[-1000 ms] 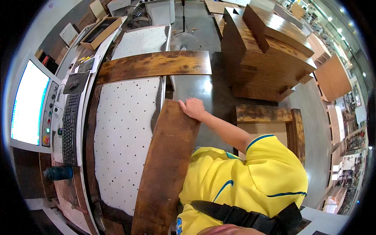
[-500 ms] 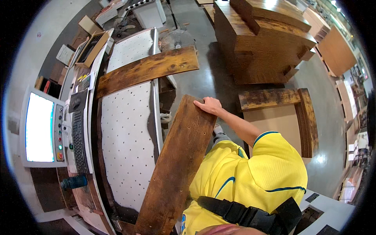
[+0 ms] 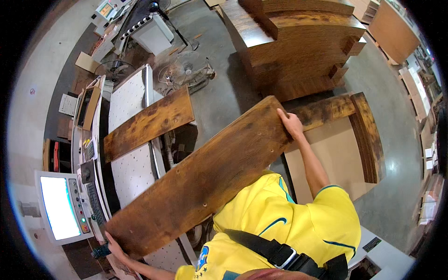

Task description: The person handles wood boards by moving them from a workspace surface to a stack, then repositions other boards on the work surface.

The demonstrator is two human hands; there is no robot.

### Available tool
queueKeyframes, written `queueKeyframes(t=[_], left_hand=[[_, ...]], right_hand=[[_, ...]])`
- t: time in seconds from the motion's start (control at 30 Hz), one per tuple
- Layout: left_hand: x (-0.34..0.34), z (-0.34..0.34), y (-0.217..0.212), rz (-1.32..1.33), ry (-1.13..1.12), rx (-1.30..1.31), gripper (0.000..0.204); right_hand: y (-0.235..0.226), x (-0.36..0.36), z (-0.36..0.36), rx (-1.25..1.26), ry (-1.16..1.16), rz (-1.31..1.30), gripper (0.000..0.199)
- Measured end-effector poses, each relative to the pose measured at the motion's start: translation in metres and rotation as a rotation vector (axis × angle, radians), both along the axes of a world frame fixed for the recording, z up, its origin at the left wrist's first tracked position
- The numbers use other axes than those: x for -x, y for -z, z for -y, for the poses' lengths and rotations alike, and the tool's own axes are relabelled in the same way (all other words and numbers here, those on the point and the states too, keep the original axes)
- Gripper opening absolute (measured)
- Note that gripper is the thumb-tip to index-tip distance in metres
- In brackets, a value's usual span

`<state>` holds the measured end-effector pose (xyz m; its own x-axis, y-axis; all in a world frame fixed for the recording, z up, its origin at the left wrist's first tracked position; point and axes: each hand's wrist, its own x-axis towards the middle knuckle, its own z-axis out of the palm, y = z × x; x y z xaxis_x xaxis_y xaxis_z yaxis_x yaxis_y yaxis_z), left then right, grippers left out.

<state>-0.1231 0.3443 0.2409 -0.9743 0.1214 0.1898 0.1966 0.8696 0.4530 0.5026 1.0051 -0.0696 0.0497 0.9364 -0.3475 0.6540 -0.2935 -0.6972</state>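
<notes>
A long dark-brown wooden board (image 3: pixel 200 179) with small holes near its edges slants across the view in front of my body. My left hand (image 3: pixel 115 247) grips its near-left end, with the fingers partly hidden beneath. At the far-right end my right hand (image 3: pixel 292 125) is closed over the edge, the thumb lying on top. Below the held board runs a white perforated table (image 3: pixel 133 175). A second brown plank (image 3: pixel 149 123) lies across that table, farther off.
At the left are a bright monitor (image 3: pixel 59 207) with buttons, a keyboard (image 3: pixel 95 204) and a dark bottle (image 3: pixel 100 252). Large stacked boards (image 3: pixel 298 60) stand ahead right. Planks (image 3: pixel 366 135) rest on a tan sheet (image 3: pixel 333 158) at the right. A floor fan (image 3: pixel 188 70) is beyond the table.
The held board has swung from steep to a flatter slant, its far end moving right toward the stacked planks. My left hand has come into view on its near end.
</notes>
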Motion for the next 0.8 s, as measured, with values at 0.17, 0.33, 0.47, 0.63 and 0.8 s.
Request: queueKeyframes(t=[0.17,0.33,0.47,0.63,0.8], left_hand=[[0.018,-0.202,-0.043,0.159,0.109,-0.060,0.099],[0.027,-0.391,-0.053,0.081,0.338,0.052,0.096],[-0.009,-0.529,-0.068,-0.034,0.377,0.186,0.097],[0.025,-0.687,-0.099,0.242,0.591,-0.041,0.088],[0.052,-0.833,-0.088,0.186,0.626,0.050,0.098]], right_hand=[[-0.018,-0.096,-0.030,-0.005,0.158,-0.158,0.081],[-0.008,-0.183,-0.031,0.011,0.442,-0.323,0.069],[0.019,-0.218,-0.018,0.015,0.644,-0.360,0.066],[0.037,-0.181,-0.004,0.013,0.817,-0.460,0.067],[0.053,-0.124,-0.060,0.041,0.890,-0.494,0.072]])
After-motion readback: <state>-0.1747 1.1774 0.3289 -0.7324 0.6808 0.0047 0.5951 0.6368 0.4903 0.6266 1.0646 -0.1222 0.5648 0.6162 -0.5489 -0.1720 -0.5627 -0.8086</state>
